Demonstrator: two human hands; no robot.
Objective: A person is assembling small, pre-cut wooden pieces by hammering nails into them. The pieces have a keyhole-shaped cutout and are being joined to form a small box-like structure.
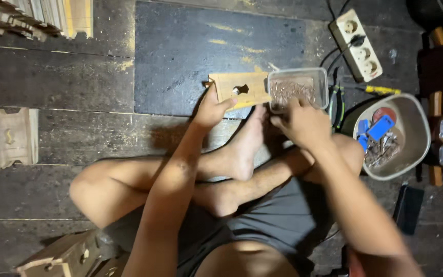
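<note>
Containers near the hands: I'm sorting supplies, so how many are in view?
2: a clear rectangular tub of nails under the right hand, and a grey round bucket at right. Others may be hidden.

A flat, pale wooden block [240, 90] with a dark keyhole-shaped cutout is held level above the dark floor by its lower left edge. Just to its right, touching it, a clear rectangular plastic tub [298, 88] of small nails is set, open-topped and upright.
</note>
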